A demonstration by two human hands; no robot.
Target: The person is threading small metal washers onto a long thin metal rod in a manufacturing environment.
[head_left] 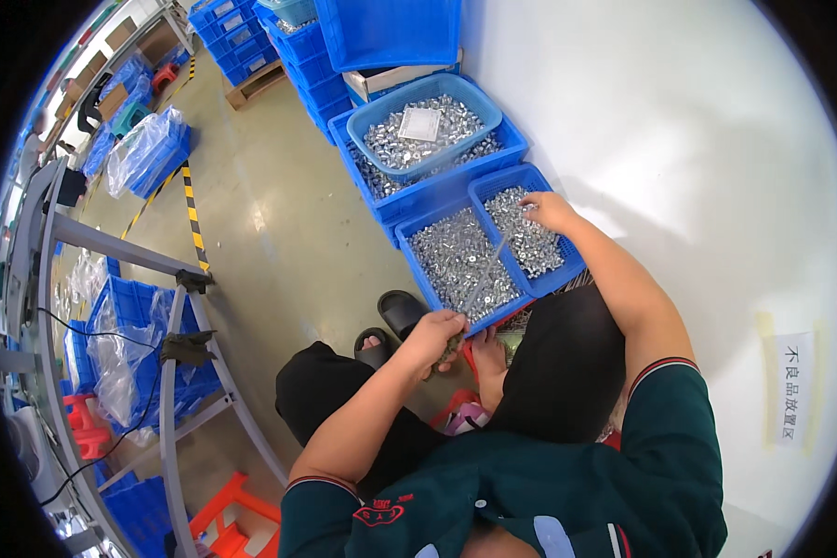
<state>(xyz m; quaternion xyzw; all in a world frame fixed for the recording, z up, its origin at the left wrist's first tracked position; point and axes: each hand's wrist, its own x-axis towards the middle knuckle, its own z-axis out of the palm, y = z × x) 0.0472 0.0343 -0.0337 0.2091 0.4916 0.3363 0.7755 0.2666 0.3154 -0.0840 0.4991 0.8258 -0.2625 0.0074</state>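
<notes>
My left hand (435,337) is closed around a bundle of small metal parts and the end of a thin metal rod (485,272) that slants up over a blue bin of silvery screws (456,260). My right hand (547,210) reaches out and rests on the screws in a second, smaller blue bin (530,232) beside the first, fingers in the pile. I am seated low, with black trousers and black slippers (395,312) on the floor.
A larger blue crate (432,186) holds a lighter blue basket of screws (423,121) with a small plastic bag on top. Stacked blue crates stand behind it. A white wall is at the right. A grey metal frame (172,372), bagged crates and red stools are at the left.
</notes>
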